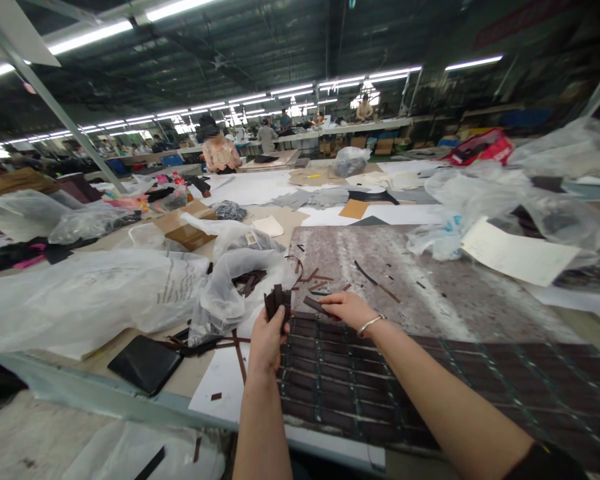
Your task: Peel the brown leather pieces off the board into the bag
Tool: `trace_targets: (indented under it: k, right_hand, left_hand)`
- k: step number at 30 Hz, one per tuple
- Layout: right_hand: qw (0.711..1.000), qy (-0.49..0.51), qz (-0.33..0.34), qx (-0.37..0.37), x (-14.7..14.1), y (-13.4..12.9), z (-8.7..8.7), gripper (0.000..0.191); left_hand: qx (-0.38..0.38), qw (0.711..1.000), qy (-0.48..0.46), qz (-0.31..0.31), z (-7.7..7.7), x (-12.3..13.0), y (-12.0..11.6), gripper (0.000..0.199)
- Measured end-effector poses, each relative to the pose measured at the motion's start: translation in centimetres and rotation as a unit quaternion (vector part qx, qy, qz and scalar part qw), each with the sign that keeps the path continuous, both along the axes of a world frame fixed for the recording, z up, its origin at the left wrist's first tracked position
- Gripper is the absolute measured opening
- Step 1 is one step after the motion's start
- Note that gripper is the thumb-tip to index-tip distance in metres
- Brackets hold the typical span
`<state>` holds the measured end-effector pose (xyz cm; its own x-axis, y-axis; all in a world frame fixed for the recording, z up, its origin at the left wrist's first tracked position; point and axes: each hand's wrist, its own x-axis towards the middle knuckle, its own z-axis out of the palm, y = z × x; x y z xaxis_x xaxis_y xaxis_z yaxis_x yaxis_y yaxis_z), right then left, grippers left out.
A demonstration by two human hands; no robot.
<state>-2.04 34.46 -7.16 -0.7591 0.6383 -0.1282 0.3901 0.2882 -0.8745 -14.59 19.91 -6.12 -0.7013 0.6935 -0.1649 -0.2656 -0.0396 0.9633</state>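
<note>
A bunch of short dark brown strips (278, 300) is gripped in my left hand (269, 333), its ends sticking up past my fingers. My right hand (347, 309), with a bangle at the wrist, pinches a single dark strip (315, 305) to the right of that bunch. Under and in front of both hands, rows of similar dark brown pieces (340, 373) lie side by side on a mottled grey-brown board (410, 287). Loose narrow strips (317, 277) are scattered on the board just beyond my hands.
Left of my hands, an open plastic bag (230, 287) holds more brown pieces. A black flat case (145, 363) lies near the table's front edge. Plastic-wrapped bundles (535, 207) crowd the right side. A co-worker (220, 152) stands across the table.
</note>
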Motion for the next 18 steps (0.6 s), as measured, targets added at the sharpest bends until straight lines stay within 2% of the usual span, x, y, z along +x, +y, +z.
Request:
trace_targets:
  k: [2,4,7,9,13,18]
  right_hand:
    - [0.994,-0.050,-0.012,0.094,1.1,1.3,-0.3,0.022]
    - [0.975,-0.062,-0.017,0.211,2.0,1.8,-0.6,0.019]
    - [0.931,-0.043,0.007,0.363,2.8,1.4,-1.2,0.020]
    - [0.898,-0.037,0.036,0.436,3.3,0.8,-1.6,0.021]
    - [0.847,-0.056,0.107,0.518,4.0,0.3,-2.5,0.021]
    - [0.826,-0.048,0.183,0.531,4.1,0.9,-3.2,0.019]
  left_hand:
    - [0.004,1.000,-0.004,0.029,-0.1,-0.4,0.0,0.042]
    - [0.009,0.999,-0.011,0.038,-0.2,-0.6,0.1,0.044]
    - [0.009,1.000,-0.011,0.028,-0.3,-0.5,0.1,0.045]
    - [0.008,1.000,-0.006,0.027,-0.3,-0.4,0.1,0.045]
    - [0.007,0.999,0.002,0.033,-0.3,-0.3,0.1,0.042]
    - [0.011,1.000,0.000,0.019,-0.1,-0.3,0.2,0.043]
